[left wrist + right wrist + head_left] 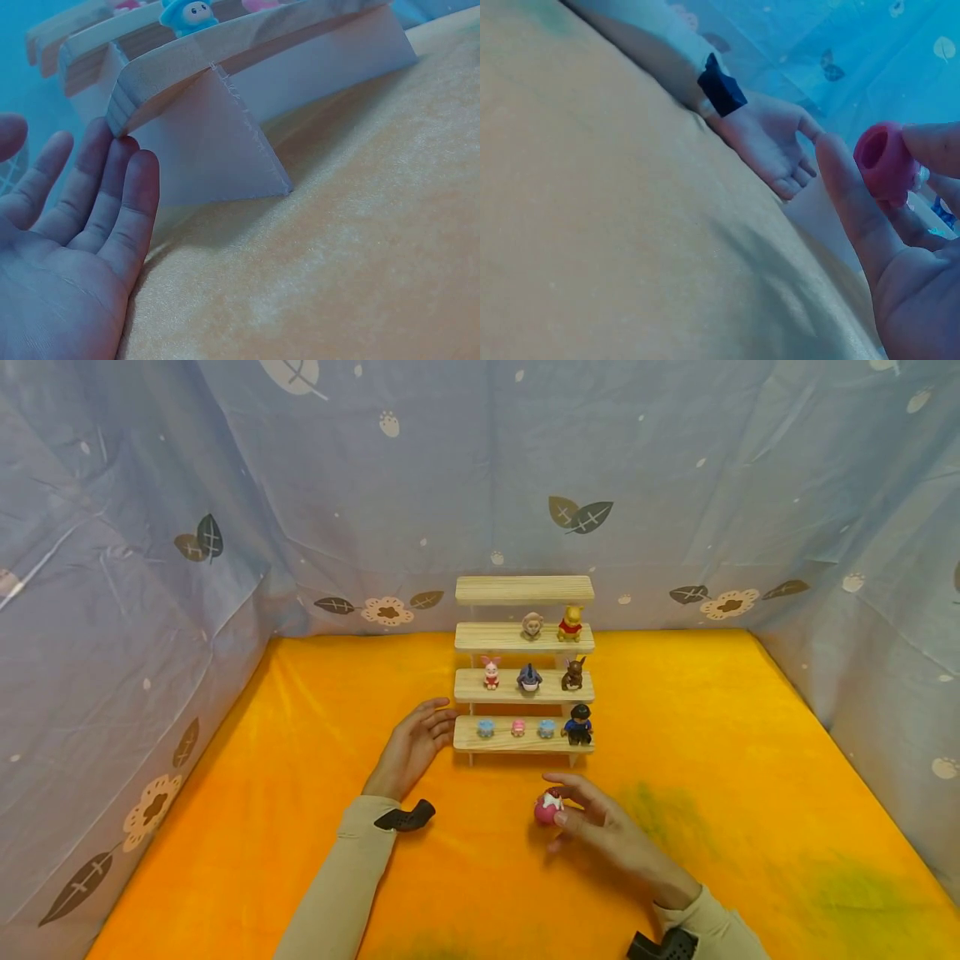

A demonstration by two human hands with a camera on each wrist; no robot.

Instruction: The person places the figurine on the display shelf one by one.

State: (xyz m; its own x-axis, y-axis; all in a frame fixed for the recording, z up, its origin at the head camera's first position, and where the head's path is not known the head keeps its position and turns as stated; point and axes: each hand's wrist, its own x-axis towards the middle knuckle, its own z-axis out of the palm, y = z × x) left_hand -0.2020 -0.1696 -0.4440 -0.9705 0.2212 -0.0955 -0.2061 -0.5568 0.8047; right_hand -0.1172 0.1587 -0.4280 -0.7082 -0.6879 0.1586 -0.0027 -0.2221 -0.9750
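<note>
My right hand (611,835) pinches a small round pink toy figure (549,807) with a white and dark red top, in front of the shelf. The right wrist view shows a round hole in the pink toy (889,161), which sits between thumb and fingers. My left hand (411,747) lies at the left end of the lowest step of a tiered wooden display stand (517,745). In the left wrist view the left hand (71,247) is palm up, its fairly straight fingertips at the corner of that wooden step (150,79).
On the lowest step stand two blue figures, a pink one (518,727) and a black-haired figure (578,725). Above are a piglet (491,673), a donkey (529,677), a brown figure (573,675), a beige figure (532,626) and a yellow bear (571,623). Patterned cloth (480,468) surrounds the orange tabletop (712,718).
</note>
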